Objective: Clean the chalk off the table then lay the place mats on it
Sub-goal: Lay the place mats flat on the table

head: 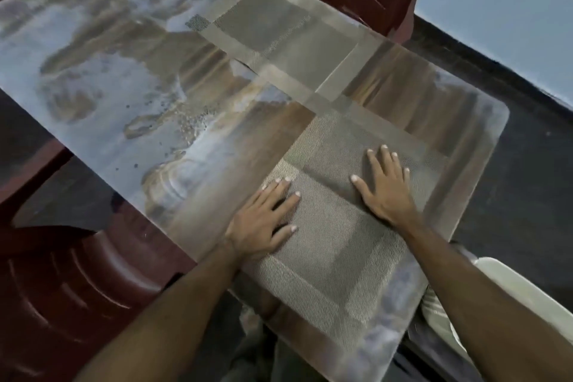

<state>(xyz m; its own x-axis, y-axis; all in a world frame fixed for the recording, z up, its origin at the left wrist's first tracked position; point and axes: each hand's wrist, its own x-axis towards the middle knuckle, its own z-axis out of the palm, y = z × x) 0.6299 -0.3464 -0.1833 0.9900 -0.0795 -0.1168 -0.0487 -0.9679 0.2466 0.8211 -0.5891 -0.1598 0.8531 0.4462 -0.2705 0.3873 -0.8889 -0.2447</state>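
On the near right end of the table (102, 77), still cloudy with pale smears at its left, the left hand (263, 220) and right hand (387, 186) press flat, fingers spread, neither grip closed, on a woven grey-beige place mat (335, 245). It looks thin, light and floppy, probably best lifted by its edges. A second mat (279, 25) lies farther back.

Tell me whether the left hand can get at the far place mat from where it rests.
Probably yes: the left hand lies flat on the near mat, and only bare table separates it from the far place mat.
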